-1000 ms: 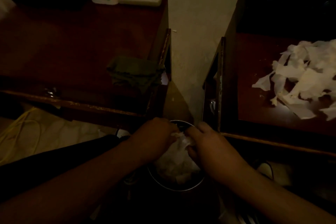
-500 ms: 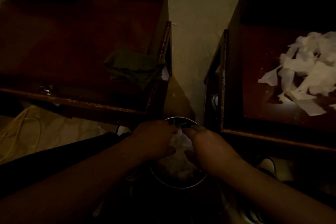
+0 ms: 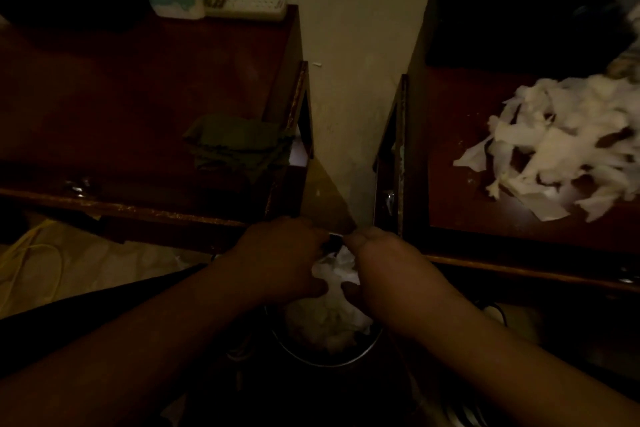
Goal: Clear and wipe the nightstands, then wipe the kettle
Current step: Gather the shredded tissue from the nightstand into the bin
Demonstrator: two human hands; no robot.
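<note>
Between the two nightstands, over a round bin point(image 3: 325, 354), the left hand point(image 3: 277, 260) and right hand point(image 3: 384, 270) both have fingers curled, grasping white tissue point(image 3: 337, 270) together. On the left nightstand point(image 3: 138, 80) lies a green cloth point(image 3: 239, 146); torn paper point(image 3: 561, 146) litters the right nightstand point(image 3: 460, 149).

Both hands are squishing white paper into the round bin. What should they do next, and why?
Probably let go and reach for the torn paper pile on the right nightstand. The left hand and right hand hold a white wad over the bin, and that pile is not yet cleared.
</note>
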